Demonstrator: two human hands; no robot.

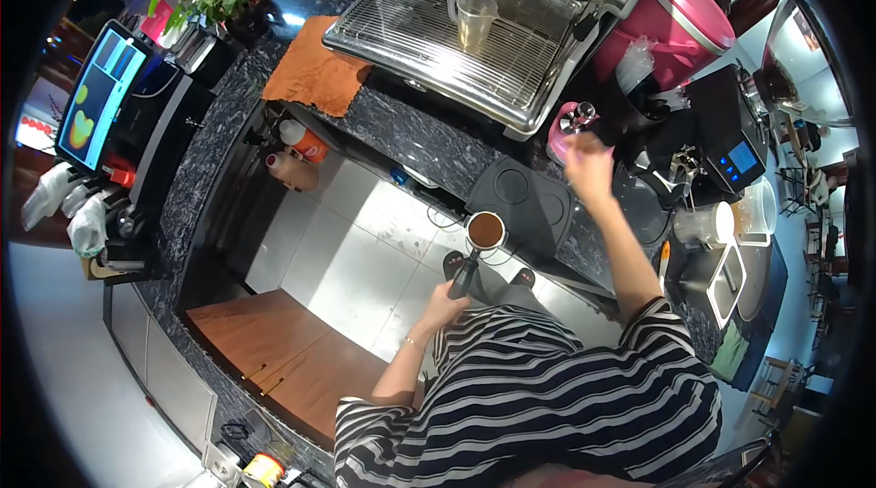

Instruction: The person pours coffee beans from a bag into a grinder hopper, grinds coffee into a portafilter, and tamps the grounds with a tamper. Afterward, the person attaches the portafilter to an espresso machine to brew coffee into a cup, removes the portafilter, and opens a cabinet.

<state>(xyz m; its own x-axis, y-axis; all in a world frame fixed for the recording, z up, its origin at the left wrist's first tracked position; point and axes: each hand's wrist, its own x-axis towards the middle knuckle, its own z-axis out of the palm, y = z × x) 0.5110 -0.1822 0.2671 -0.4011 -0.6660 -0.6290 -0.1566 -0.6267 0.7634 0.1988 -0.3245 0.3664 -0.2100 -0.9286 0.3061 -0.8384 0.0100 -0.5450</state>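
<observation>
My left hand (441, 307) grips the black handle of a portafilter (465, 276) in front of my body. Its round basket is full of brown ground coffee (486, 230), facing up. My right hand (587, 166) is blurred over the counter, close to a pink item (559, 134) with a shiny metal piece (579, 116) on it. Blur hides whether the fingers hold anything. A black rubber tamping mat (518, 197) lies on the counter edge, left of my right forearm.
An espresso machine's drip tray (452, 53) carries a small clear measuring jug (474, 19). An orange cloth (318, 67) lies beside it. At right stand a coffee grinder (729, 139), a pink bucket (674, 26) and plastic jugs (756, 207). Bottles (294, 170) sit under the left counter.
</observation>
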